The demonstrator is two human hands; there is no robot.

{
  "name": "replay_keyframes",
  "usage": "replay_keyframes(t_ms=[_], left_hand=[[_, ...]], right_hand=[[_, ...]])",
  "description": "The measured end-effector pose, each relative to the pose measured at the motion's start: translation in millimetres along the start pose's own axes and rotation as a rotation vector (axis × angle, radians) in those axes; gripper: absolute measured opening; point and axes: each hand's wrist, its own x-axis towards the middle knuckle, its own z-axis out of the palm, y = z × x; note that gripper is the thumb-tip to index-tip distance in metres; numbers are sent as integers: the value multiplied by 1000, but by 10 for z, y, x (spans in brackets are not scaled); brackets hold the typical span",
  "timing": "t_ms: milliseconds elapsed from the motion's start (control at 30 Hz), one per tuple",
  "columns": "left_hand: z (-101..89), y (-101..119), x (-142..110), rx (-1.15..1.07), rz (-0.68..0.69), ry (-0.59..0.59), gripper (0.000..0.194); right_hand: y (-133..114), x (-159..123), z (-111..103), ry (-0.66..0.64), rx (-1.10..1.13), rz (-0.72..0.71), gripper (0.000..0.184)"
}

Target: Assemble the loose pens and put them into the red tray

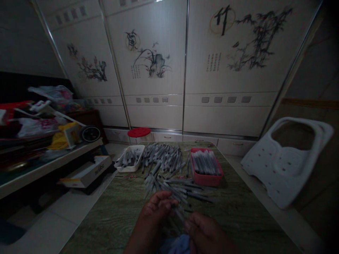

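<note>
Above the near half of the table, my left hand point(159, 208) pinches the upper end of a clear-barrelled pen point(179, 213). The fingers of my right hand point(201, 229) are closed at the pen's lower end, so it slants between both hands. Just beyond lies a loose heap of similar pens point(164, 157), some spread toward me. A pink basket point(209, 180) at the right holds a neat row of pens with dark ends. At the left, a white basket point(132, 168) contains short pieces that look like pen caps; dim light hides their detail.
The green wood-grain table point(113, 208) bears it all. A blue cloth point(177, 245) shows below my hands. Behind the table stands a red stool point(139, 132). A white plastic chair back point(288, 158) is at the right; a cluttered bench point(53, 155) and shoe box point(87, 173) are left.
</note>
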Motion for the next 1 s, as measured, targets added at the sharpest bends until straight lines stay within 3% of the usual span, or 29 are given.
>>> replay_keyframes(t_ms=[100,300,533,667,1000], left_hand=[[-21,-67,27,60,12,8,31],[-99,-140,36,152,9,-41,35],[24,7,-62,64,-56,-78,42],[35,-64,-42,77,-39,-20,37],[40,-130,-22,66,-69,-47,38]], right_hand=[[-8,2,7,45,-86,-53,41],[21,8,22,85,-163,-127,41],[6,-14,44,59,-52,-60,48],[6,-18,39,73,-114,-92,49],[-8,-33,-13,103,-127,-87,47]])
